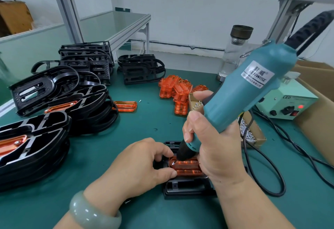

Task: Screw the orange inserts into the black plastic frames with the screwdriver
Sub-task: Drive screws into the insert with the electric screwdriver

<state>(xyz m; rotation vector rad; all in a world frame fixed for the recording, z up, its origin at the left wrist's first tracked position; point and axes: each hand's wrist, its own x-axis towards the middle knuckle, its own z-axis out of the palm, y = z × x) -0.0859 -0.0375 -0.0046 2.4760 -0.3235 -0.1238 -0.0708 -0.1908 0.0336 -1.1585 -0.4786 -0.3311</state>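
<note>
Now your right hand (213, 149) is wrapped tight around the low end of the teal electric screwdriver (249, 91). The tool leans up and to the right. Its black tip points down at the left end of the orange insert (188, 168).

That insert sits in the black frame (188, 189), which lies flat on the green table (126, 138) right in front of you. Your left hand (144, 163) has its fingers curled, and its thumb and first finger pinch the left end of the insert. A pale green bangle (94, 212) is on that wrist.

A heap of loose orange inserts (175, 91) lies farther back, in the middle of the table. One more insert (125, 106) lies alone to the left of it. Piles of black frames (36, 147) stand on your left, and some have orange inserts in them. A small box of screws (253, 134) sits just right of your right hand.
</note>
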